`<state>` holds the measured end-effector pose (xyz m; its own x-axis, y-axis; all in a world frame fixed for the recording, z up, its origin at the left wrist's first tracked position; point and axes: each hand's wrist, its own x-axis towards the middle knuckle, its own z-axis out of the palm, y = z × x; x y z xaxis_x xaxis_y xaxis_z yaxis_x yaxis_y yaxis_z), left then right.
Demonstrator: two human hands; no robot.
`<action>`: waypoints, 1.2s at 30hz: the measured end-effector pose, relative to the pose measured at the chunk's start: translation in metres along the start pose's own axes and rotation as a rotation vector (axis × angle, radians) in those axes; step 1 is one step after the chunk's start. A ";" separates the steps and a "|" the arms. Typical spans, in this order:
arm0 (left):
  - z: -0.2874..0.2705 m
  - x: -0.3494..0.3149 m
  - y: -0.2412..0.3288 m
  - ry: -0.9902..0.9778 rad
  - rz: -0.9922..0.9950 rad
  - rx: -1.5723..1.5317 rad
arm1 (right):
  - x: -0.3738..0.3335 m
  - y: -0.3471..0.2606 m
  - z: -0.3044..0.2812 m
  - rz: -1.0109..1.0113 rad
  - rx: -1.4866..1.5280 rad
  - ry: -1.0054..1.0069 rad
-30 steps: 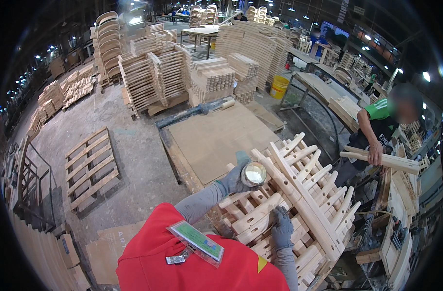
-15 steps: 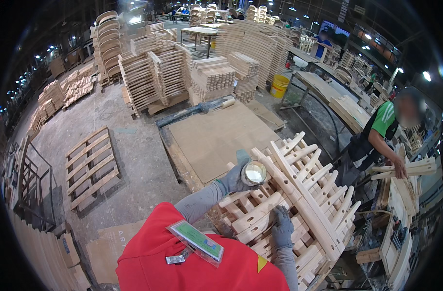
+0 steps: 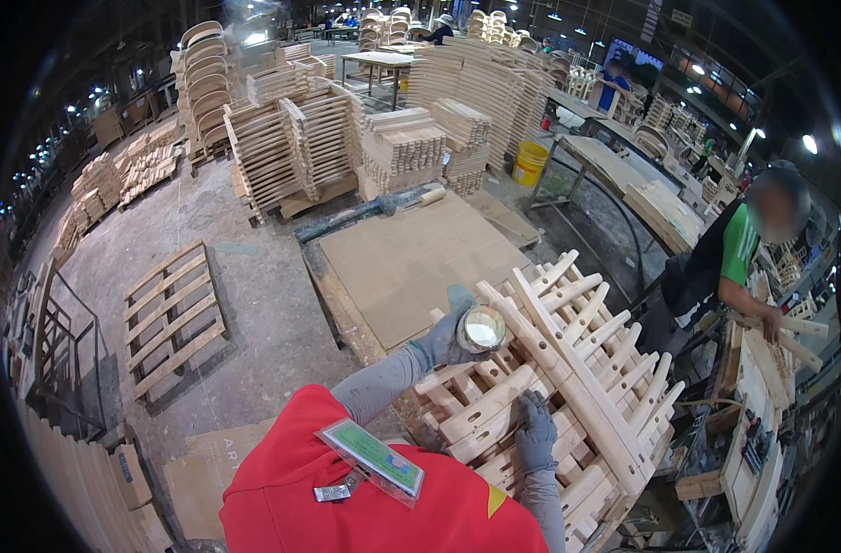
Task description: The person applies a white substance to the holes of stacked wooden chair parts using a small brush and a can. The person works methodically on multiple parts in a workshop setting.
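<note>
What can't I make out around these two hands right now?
In the head view:
Left hand: the can hides some of its fingers.
Can: its pale contents are too small to identify.
Right hand: its fingertips are too small to tell whether they hold anything.
Wood parts: upper pieces hide much of the lower ones.
Right sleeve: cut off by the lower edge.

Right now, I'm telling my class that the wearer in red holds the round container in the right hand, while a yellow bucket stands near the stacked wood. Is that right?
Not quite: the head view shows the left hand holding the round container. The yellow bucket does stand near the stacked wood.
</note>
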<state>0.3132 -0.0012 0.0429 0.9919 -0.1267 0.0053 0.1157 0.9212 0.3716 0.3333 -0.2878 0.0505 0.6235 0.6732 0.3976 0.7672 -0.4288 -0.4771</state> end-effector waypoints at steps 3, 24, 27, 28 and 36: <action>0.002 -0.001 0.000 0.014 -0.001 0.008 | 0.001 -0.002 -0.001 0.010 0.008 -0.006; 0.003 0.000 0.001 0.016 -0.029 -0.007 | -0.001 0.002 0.001 0.042 0.018 -0.037; 0.001 0.001 0.002 0.017 -0.035 -0.037 | -0.001 0.001 0.000 0.045 0.021 -0.032; 0.001 0.001 0.001 0.015 -0.034 -0.039 | -0.001 0.002 0.000 0.042 0.019 -0.026; 0.003 0.000 0.000 0.009 -0.027 0.000 | -0.001 -0.001 -0.001 0.036 0.017 -0.014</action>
<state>0.3131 -0.0025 0.0461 0.9889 -0.1480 -0.0129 0.1421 0.9173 0.3719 0.3323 -0.2884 0.0515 0.6483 0.6659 0.3691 0.7416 -0.4424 -0.5044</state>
